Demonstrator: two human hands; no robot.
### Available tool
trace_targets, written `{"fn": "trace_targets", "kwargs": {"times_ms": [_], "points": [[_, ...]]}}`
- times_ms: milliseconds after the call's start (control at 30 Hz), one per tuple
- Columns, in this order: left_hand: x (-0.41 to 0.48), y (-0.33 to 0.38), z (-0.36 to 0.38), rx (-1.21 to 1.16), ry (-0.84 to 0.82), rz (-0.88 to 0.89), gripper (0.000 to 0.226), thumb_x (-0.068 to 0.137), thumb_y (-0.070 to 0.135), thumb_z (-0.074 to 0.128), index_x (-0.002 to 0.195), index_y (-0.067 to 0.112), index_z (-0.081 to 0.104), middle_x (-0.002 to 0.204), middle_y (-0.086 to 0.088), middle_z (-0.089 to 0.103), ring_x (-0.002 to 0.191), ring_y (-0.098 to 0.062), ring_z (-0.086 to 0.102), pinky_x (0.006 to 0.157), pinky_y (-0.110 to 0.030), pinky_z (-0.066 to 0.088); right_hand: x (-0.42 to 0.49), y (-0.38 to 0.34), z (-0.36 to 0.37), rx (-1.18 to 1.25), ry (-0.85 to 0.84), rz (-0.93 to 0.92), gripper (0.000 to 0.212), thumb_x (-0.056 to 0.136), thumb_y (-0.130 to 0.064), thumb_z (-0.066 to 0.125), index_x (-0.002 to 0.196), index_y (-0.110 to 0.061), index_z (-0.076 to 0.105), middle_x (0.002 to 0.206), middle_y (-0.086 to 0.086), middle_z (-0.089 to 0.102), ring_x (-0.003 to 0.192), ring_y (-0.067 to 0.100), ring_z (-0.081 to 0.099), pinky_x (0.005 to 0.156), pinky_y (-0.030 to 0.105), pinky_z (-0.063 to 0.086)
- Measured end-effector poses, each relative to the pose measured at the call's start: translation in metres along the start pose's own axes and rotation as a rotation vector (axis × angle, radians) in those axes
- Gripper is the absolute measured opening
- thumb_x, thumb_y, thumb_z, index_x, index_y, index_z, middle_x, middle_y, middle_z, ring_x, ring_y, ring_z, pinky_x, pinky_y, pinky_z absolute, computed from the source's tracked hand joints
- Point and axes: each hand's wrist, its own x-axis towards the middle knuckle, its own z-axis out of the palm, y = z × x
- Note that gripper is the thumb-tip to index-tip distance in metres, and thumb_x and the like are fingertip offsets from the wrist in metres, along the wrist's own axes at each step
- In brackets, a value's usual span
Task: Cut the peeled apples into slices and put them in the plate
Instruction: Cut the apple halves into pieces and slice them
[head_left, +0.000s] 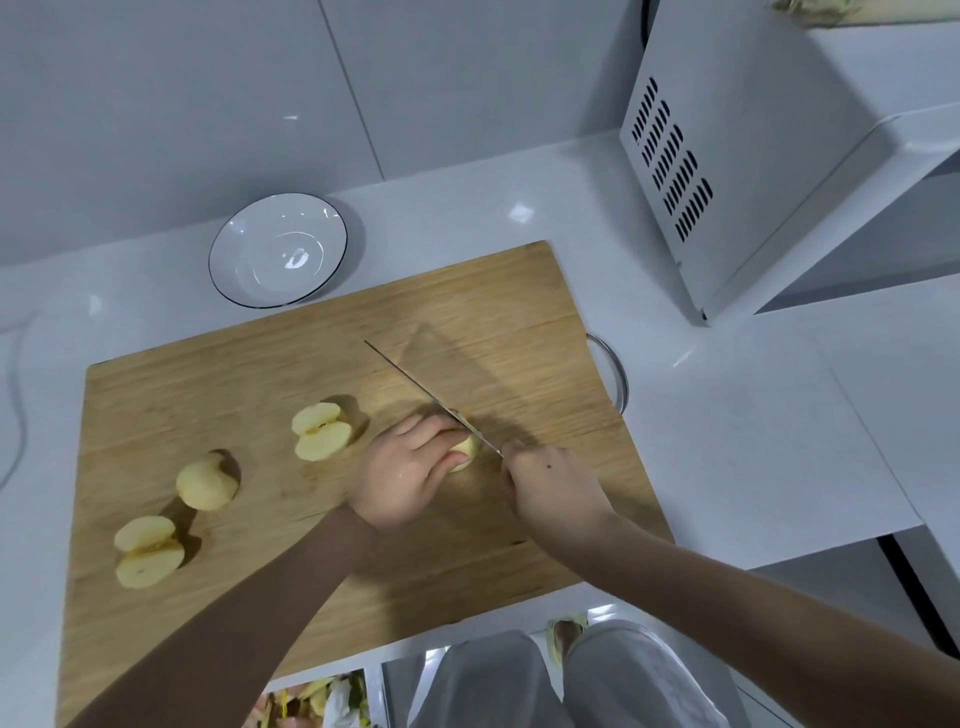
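On the cutting board, our left hand curls over an apple piece and pins it. Our right hand grips the handle of the knife, whose blade rests on that piece. We judge the peeled flesh light and firm but wet and slippery, so it is best held by its rounded back with fingertips tucked clear of the blade; the plate holds no slices.

Far half of board bare: open lane from knife to plate. Three apple pieces obstruct board's left side. Microwave walls off right rear of counter; counter right of board open.
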Motion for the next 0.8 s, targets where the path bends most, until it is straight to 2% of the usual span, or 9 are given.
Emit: {"fn": "trace_targets", "kwargs": {"times_ms": [100, 200, 300, 400, 533, 633, 700, 767, 800], "points": [[0.0, 0.001, 0.0, -0.007, 0.019, 0.007, 0.029, 0.09, 0.03, 0.054, 0.094, 0.007, 0.07, 0.096, -0.003, 0.065, 0.086, -0.019, 0.055, 0.074, -0.029, 0.046, -0.009, 0.001, -0.001, -0.019, 0.016, -0.023, 0.019, 0.097, -0.008, 0.036, 0.109, -0.008, 0.05, 0.061, -0.003, 0.034, 0.069, 0.024, 0.045, 0.053, 0.031, 0.034], [0.001, 0.001, 0.0, 0.014, 0.028, 0.021, 0.028, 0.089, 0.03, 0.055, 0.092, 0.007, 0.071, 0.095, -0.003, 0.066, 0.086, -0.019, 0.056, 0.072, -0.03, 0.047, -0.02, 0.001, -0.004, -0.052, 0.018, -0.055, 0.018, 0.096, -0.008, 0.035, 0.106, -0.009, 0.05, 0.059, -0.004, 0.03, 0.068, 0.025, 0.044, 0.047, 0.028, 0.028], [-0.001, 0.0, 0.001, 0.02, 0.035, 0.025, 0.027, 0.089, 0.029, 0.057, 0.091, 0.007, 0.071, 0.094, -0.004, 0.067, 0.086, -0.02, 0.057, 0.072, -0.032, 0.048, -0.023, 0.0, -0.006, -0.057, 0.016, -0.053, 0.018, 0.096, -0.008, 0.035, 0.106, -0.009, 0.05, 0.06, -0.003, 0.03, 0.068, 0.025, 0.044, 0.05, 0.029, 0.03], [0.0, 0.001, 0.001, 0.024, 0.039, 0.016, 0.029, 0.089, 0.031, 0.056, 0.092, 0.007, 0.072, 0.094, -0.004, 0.068, 0.087, -0.018, 0.055, 0.073, -0.03, 0.047, -0.019, -0.002, -0.008, -0.028, -0.004, -0.022, 0.019, 0.097, -0.008, 0.035, 0.108, -0.009, 0.05, 0.07, 0.003, 0.044, 0.072, 0.026, 0.047, 0.062, 0.03, 0.036], [0.0, 0.0, 0.002, 0.01, 0.034, 0.014, 0.03, 0.089, 0.032, 0.054, 0.093, 0.008, 0.071, 0.095, -0.001, 0.066, 0.086, -0.018, 0.055, 0.073, -0.029, 0.046, -0.006, -0.006, -0.005, 0.005, -0.018, 0.009, 0.019, 0.097, -0.008, 0.036, 0.11, -0.007, 0.05, 0.091, 0.012, 0.061, 0.077, 0.028, 0.053, 0.064, 0.032, 0.035], [-0.001, 0.0, 0.002, 0.01, 0.029, -0.013, 0.029, 0.089, 0.033, 0.054, 0.092, 0.009, 0.07, 0.094, -0.001, 0.066, 0.085, -0.018, 0.055, 0.07, -0.031, 0.047, -0.002, -0.006, -0.005, 0.012, -0.019, 0.004, 0.021, 0.096, -0.006, 0.036, 0.111, -0.008, 0.052, 0.098, 0.012, 0.064, 0.081, 0.029, 0.058, 0.065, 0.032, 0.035], [-0.001, 0.001, 0.001, 0.013, 0.039, -0.028, 0.03, 0.088, 0.034, 0.055, 0.09, 0.008, 0.07, 0.093, -0.003, 0.067, 0.087, -0.017, 0.055, 0.07, -0.03, 0.047, -0.006, -0.003, -0.005, 0.004, -0.01, -0.005, 0.021, 0.096, -0.006, 0.037, 0.111, -0.008, 0.051, 0.095, 0.011, 0.064, 0.084, 0.03, 0.06, 0.063, 0.031, 0.037], [0.0, 0.002, 0.0, 0.016, 0.057, -0.02, 0.03, 0.087, 0.033, 0.056, 0.088, 0.006, 0.069, 0.091, -0.005, 0.066, 0.088, -0.017, 0.054, 0.071, -0.028, 0.046, -0.014, -0.001, -0.005, -0.016, -0.007, -0.02, 0.02, 0.096, -0.006, 0.036, 0.11, -0.009, 0.05, 0.078, 0.006, 0.057, 0.075, 0.029, 0.052, 0.055, 0.029, 0.036], [0.0, 0.002, 0.0, 0.015, 0.058, -0.013, 0.031, 0.087, 0.033, 0.056, 0.088, 0.005, 0.069, 0.09, -0.005, 0.066, 0.088, -0.017, 0.053, 0.072, -0.028, 0.046, -0.017, 0.0, -0.006, -0.023, -0.004, -0.025, 0.019, 0.096, -0.007, 0.036, 0.109, -0.009, 0.05, 0.068, 0.002, 0.048, 0.071, 0.027, 0.048, 0.051, 0.029, 0.033]]}}
